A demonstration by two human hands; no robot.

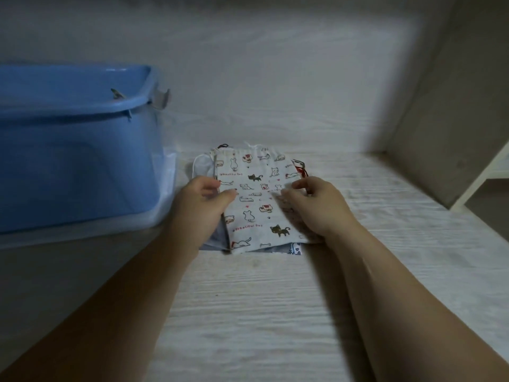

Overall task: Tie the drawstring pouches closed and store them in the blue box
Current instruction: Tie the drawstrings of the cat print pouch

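- While both forearms are reaching forward over the pale wood-grain table (248, 312), the left hand (203, 201) is pinching the left edge of the cat-print pouch (256, 199), thumb on top.
- The right hand (316, 208) is gripping the pouch's right edge with curled fingers.
- The pouch is lying flat atop a stack of other pouches (217, 244), its white drawstring (253, 146) sitting at the far end; red lettering reading "Beautiful Day" is showing twice.
- The blue box (77, 150) is standing open at far left, near the stack, not touching it.
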